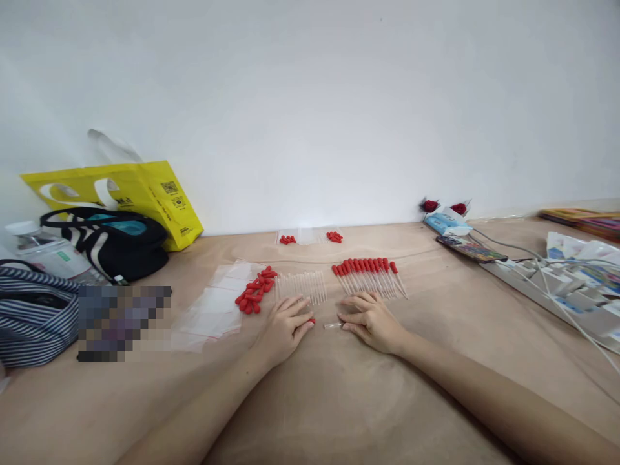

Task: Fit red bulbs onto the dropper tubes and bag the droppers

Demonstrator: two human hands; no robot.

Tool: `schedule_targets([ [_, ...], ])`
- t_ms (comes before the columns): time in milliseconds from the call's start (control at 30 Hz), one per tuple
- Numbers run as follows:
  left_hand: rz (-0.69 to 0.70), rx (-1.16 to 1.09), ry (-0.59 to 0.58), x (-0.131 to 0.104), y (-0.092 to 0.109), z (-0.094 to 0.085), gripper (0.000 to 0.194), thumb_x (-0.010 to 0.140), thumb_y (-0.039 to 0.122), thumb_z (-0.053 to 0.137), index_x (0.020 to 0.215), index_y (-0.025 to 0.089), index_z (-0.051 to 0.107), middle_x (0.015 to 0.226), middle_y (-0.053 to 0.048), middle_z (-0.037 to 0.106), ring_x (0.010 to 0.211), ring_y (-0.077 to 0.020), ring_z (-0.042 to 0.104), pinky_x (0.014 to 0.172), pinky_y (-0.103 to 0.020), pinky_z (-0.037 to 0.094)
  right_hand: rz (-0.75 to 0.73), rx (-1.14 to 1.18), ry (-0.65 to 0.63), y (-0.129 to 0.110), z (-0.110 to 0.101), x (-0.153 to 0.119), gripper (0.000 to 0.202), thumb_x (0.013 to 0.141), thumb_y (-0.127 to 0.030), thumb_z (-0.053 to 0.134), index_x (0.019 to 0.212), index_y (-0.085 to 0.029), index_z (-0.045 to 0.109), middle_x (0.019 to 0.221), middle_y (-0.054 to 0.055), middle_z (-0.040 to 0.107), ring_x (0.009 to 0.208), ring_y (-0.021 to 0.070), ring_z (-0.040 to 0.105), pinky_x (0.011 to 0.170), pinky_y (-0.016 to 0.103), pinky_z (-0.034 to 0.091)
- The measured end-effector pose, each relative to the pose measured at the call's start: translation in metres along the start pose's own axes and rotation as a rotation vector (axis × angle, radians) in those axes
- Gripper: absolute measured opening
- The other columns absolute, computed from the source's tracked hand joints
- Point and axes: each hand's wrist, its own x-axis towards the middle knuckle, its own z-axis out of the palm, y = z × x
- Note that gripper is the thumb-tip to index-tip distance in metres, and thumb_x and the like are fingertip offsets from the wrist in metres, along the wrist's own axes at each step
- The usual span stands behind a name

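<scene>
The work was sited on a tan tabletop, with both hands set close together over its middle. The left hand was drawn nearly closed, thumb and forefinger pinched on a red bulb, of which only a small part showed past the fingertips. The right hand was likewise closed to a pinch, gripping one end of a short clear tube whose free end pointed toward the bulb. The two pieces were near each other but apart — a gap was plain between them. Just beyond the left hand lay a row of bare tubes; to their left a pile of loose red bulbs sat at the edge of some clear plastic bags. Beyond the right hand stretched a row of red-tipped tubes, laid side by side with their red ends toward the wall. In this inspector's judgement, the step in hand was the pairing of one bulb with one tube, the parts gripped but not yet joined. The next move called for lining up the tube's free end with the bulb's mouth — which was hidden from view — and pressing gently, since the thin tube looked liable to slip or bend.
</scene>
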Motion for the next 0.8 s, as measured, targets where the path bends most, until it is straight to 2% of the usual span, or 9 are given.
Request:
schedule_targets([
  [167, 0.081, 0.005, 0.011, 0.0, 0.003, -0.001, 0.026, 0.088, 0.024, 0.041, 0.098, 0.018, 0.064, 0.108, -0.008, 0.064, 0.11, -0.0225, 0.052, 0.091, -0.045, 0.04, -0.033, 0.018, 0.073, -0.001, 0.007, -0.002, 0.017, 0.082, -0.027, 0.053, 0.089, -0.025, 0.068, 0.111, 0.005, 0.06, 0.105, 0.0202, 0.048, 0.086, 0.037, 0.039],
  [400, 0.225, 0.052, 0.112, 0.001, 0.017, -0.006, 0.025, 0.089, 0.017, 0.039, 0.097, 0.016, 0.062, 0.102, -0.007, 0.067, 0.104, -0.0216, 0.057, 0.09, -0.047, 0.043, -0.075, 0.01, 0.186, -0.007, 0.006, -0.005, 0.016, 0.083, -0.023, 0.051, 0.085, -0.022, 0.066, 0.104, 0.005, 0.064, 0.102, 0.0187, 0.052, 0.085, 0.036, 0.042],
  [500, 0.239, 0.056, 0.146, 0.001, 0.021, -0.006, 0.023, 0.089, 0.016, 0.04, 0.097, 0.015, 0.062, 0.1, -0.008, 0.067, 0.1, -0.0207, 0.059, 0.09, -0.046, 0.043, -0.034, -0.007, 0.225, -0.013, 0.006, -0.005, 0.016, 0.084, -0.022, 0.049, 0.086, -0.021, 0.064, 0.098, 0.005, 0.066, 0.097, 0.0168, 0.055, 0.09, 0.039, 0.037],
  [633, 0.235, 0.039, 0.166, 0.003, 0.023, -0.006, 0.021, 0.088, 0.015, 0.042, 0.094, 0.014, 0.062, 0.097, -0.009, 0.068, 0.098, -0.0209, 0.061, 0.09, -0.047, 0.044, 0.003, -0.005, 0.239, -0.021, 0.005, -0.005, 0.015, 0.085, -0.022, 0.047, 0.083, -0.021, 0.062, 0.095, 0.004, 0.066, 0.089, 0.0152, 0.058, 0.098, 0.046, 0.023],
  [800, 0.209, 0.019, 0.193, 0.003, 0.023, -0.006, 0.019, 0.086, 0.015, 0.045, 0.092, 0.014, 0.063, 0.094, -0.009, 0.069, 0.095, -0.0209, 0.062, 0.089, -0.047, 0.044, 0.001, -0.019, 0.233, -0.028, 0.004, -0.005, 0.014, 0.084, -0.022, 0.046, 0.079, -0.021, 0.059, 0.093, 0.001, 0.065, 0.078, 0.0124, 0.059, 0.099, 0.049, 0.014],
])
